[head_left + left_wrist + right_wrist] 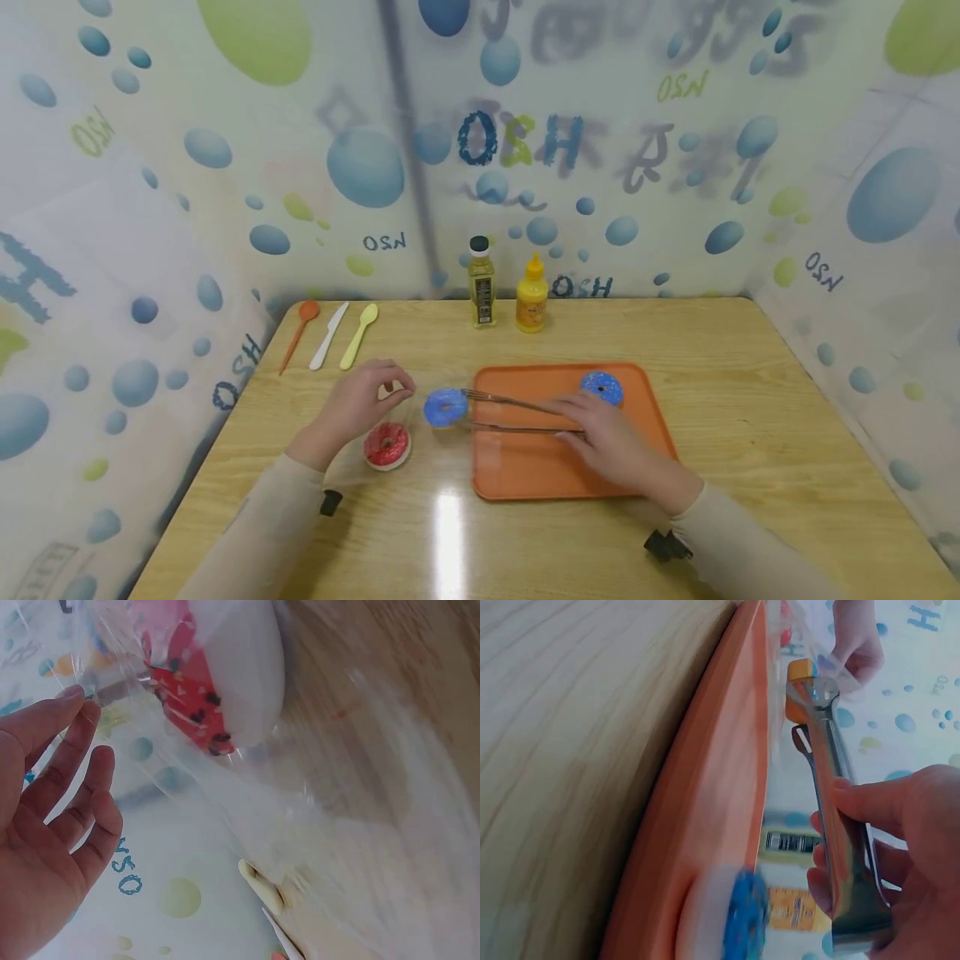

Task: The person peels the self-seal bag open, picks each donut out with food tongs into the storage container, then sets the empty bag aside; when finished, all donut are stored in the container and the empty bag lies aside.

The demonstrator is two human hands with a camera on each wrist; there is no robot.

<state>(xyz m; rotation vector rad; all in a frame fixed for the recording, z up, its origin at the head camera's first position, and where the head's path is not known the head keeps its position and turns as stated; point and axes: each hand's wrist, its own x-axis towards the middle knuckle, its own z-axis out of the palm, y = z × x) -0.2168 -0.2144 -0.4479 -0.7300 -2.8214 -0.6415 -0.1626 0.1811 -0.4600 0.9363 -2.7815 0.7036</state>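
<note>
My left hand (363, 402) pinches the edge of a clear plastic bag (322, 802) between thumb and forefinger, the other fingers loosely bent. A red donut (381, 452) with a white base shows through the plastic in the left wrist view, just below that hand. My right hand (611, 437) grips metal tongs (517, 429), thumb on one arm and fingers on the other. Their tips are at a blue-topped donut (454, 414), held beside the tray's left edge near the left hand; its orange side (799, 671) shows in the right wrist view.
Under my right hand is an orange tray (525, 479), with a blue sprinkled donut (612, 388) at its back right. An oil bottle (483, 287) and a yellow squeeze bottle (532, 304) stand behind. An orange spoon (296, 337), white knife (327, 337) and yellow spoon (358, 337) lie back left.
</note>
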